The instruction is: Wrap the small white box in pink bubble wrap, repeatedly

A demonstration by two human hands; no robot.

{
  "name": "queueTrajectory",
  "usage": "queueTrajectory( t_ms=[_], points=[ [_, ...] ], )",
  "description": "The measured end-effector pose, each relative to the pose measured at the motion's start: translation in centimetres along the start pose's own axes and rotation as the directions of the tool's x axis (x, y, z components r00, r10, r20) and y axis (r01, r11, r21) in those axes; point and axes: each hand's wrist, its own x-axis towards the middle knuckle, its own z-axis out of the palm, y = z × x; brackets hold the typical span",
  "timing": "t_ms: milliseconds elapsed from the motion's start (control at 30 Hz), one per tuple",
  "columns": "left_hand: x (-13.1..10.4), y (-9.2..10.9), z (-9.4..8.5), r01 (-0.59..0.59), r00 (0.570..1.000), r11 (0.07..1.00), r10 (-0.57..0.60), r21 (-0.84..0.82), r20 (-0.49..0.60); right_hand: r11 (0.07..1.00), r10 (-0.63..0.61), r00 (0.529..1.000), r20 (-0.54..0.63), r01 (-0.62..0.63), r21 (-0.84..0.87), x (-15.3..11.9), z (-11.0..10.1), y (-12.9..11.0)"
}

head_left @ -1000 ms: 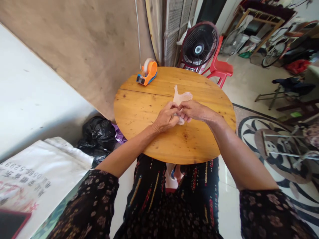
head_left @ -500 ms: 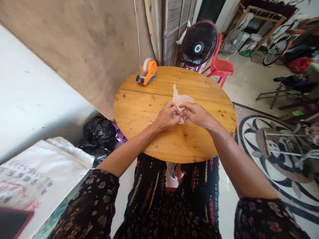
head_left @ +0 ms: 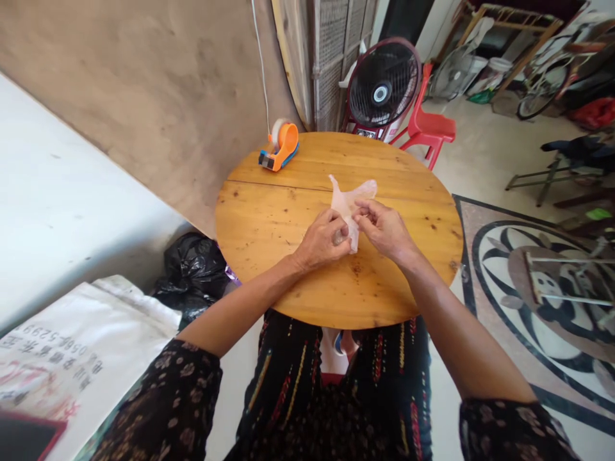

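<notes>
A thin, pale pinkish-white plastic bag [head_left: 343, 202] lies crumpled over the middle of the round wooden table [head_left: 269, 224]. Closed on the bag's near left edge is my left hand [head_left: 321, 240], its thumb and fingers curled; a small greyish, see-through bit shows between them, too unclear to name. My right hand [head_left: 387, 232] is at the bag's right side, thumb and forefinger pinched together on its edge. The bag's two upper corners stick out beyond my fingers, away from me.
An orange tape dispenser [head_left: 283, 147] stands at the table's far left edge. Behind the table are a floor fan [head_left: 382, 83] and a red plastic chair [head_left: 430, 125]. Black garbage bags [head_left: 192, 269] and a white printed sack [head_left: 115, 326] lie at the left.
My right hand has drawn slightly apart from my left, to the right. More of the plastic bag now shows between them, with its lower end uncovered. The view has shifted slightly.
</notes>
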Motion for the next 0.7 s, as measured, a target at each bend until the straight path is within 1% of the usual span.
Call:
queueTrajectory(
  t_ms=[100,233,300,367,433,500,533,567,633,700],
  points=[
    [0.1,0.1,0.1,0.017,1.000,1.000,-0.017,0.002,-0.005,0.976,-0.038,0.996,-0.075,0.021,-0.215,1.0,-0.2,-0.2],
    [0.1,0.2,0.3,0.091,0.996,0.996,-0.091,-0.005,-0.002,0.876,-0.143,0.972,-0.187,0.037,-0.481,2.4,-0.4,-0.4],
    [0.2,0.4,0.4,0.146,0.989,0.989,-0.146,-0.001,0.005,0.830,-0.200,0.960,-0.198,0.059,-0.554,3.1,-0.6,-0.5],
    [0.8,0.7,0.1,0.200,0.979,0.979,-0.201,0.030,0.036,0.808,-0.222,0.962,-0.158,0.091,-0.582,3.8,-0.8,-0.6],
    [1.8,1.1,-0.3,0.241,0.962,0.965,-0.252,0.105,0.106,0.803,-0.219,0.972,-0.079,0.134,-0.581,4.4,-0.9,-0.6],
    [3.1,1.4,-0.8,0.265,0.926,0.941,-0.310,0.212,0.215,0.801,-0.213,0.977,-0.007,0.170,-0.574,4.8,-0.9,-0.6],
    [3.8,1.5,-1.0,0.264,0.903,0.930,-0.332,0.257,0.272,0.801,-0.211,0.977,0.012,0.180,-0.571,5.0,-0.8,-0.5],
    [4.3,1.6,-1.1,0.263,0.886,0.921,-0.348,0.286,0.307,0.802,-0.211,0.977,0.020,0.185,-0.568,5.1,-0.7,-0.5],
    [5.0,1.5,-1.3,0.258,0.866,0.922,-0.353,0.287,0.356,0.807,-0.217,0.976,0.026,0.194,-0.558,5.3,-0.5,-0.5],
    [5.1,1.3,-1.2,0.275,0.871,0.933,-0.344,0.232,0.351,0.821,-0.220,0.975,0.030,0.202,-0.535,5.4,-0.3,-0.5]
  ],
)
